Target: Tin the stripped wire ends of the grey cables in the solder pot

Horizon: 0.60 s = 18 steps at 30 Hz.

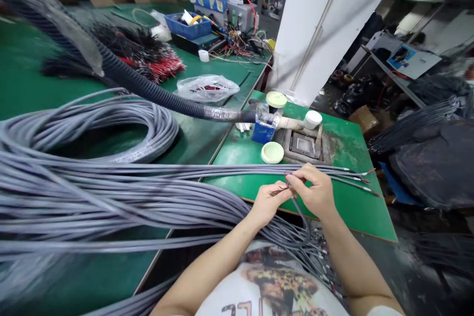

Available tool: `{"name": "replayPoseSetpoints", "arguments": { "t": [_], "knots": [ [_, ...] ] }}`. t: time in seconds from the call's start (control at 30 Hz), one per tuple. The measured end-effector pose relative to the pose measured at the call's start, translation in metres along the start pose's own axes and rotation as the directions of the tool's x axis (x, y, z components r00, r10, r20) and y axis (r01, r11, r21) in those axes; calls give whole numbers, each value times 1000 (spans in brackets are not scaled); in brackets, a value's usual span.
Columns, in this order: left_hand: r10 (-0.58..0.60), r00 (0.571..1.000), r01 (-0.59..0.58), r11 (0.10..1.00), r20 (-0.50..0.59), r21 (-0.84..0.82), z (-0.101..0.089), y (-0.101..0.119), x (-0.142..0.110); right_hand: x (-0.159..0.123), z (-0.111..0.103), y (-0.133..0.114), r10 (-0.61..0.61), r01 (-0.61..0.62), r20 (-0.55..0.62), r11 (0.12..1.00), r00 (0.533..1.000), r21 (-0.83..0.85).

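My left hand (270, 202) and my right hand (313, 190) meet above the edge of a green workbench (351, 207). Both pinch the stripped end of a grey sheathed cable (298, 212), where thin dark and red inner wires (283, 188) fan out. The fingertips of the two hands nearly touch around these wires. A large bundle of grey cables (111, 197) runs across the bench under my forearms, and several of its ends with bare tips (355, 175) lie to the right of my right hand.
A coil of grey cable (111, 128) lies at left. Ahead stand a metal solder pot (304, 144), jars with pale lids (272, 153), and a blue bottle (263, 131). A black corrugated hose (155, 91) crosses above. Farther back are a plastic bag (207, 88), a blue tray (188, 25), and a white pillar (314, 24).
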<state>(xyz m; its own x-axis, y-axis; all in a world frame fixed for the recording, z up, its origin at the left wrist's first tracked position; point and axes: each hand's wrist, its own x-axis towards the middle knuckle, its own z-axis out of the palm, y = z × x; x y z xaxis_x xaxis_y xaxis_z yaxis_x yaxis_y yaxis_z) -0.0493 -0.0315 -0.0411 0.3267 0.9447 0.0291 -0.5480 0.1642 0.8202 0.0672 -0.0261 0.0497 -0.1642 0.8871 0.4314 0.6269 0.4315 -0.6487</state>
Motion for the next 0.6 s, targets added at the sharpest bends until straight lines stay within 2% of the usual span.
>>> {"name": "replayPoseSetpoints", "arguments": {
  "t": [0.2, 0.3, 0.37, 0.47, 0.53, 0.6],
  "knots": [
    [-135, 989, 114, 949, -52, -293, -3, 0, 3, -8, -3, 13, 18, -7, -77, 990, 997, 142],
    [-187, 981, 153, 902, -46, -403, -5, 6, 4, -13, -7, 24, -63, 74, -86, 988, 994, 137],
    [-205, 978, 166, 876, -36, -453, -6, 9, 6, -18, -8, 32, -184, 187, -43, 979, 982, 79],
    [-214, 977, 175, 838, -15, -516, -6, 13, 7, -23, -5, 38, -358, 362, 89, 932, 929, -28],
    [-221, 975, 188, 828, 1, -529, -6, 14, 8, -24, 0, 40, -416, 427, 146, 902, 897, -54],
    [-215, 977, 186, 856, -5, -482, -6, 14, 9, -21, 3, 40, -432, 441, 164, 897, 887, -24]
  ]
}}
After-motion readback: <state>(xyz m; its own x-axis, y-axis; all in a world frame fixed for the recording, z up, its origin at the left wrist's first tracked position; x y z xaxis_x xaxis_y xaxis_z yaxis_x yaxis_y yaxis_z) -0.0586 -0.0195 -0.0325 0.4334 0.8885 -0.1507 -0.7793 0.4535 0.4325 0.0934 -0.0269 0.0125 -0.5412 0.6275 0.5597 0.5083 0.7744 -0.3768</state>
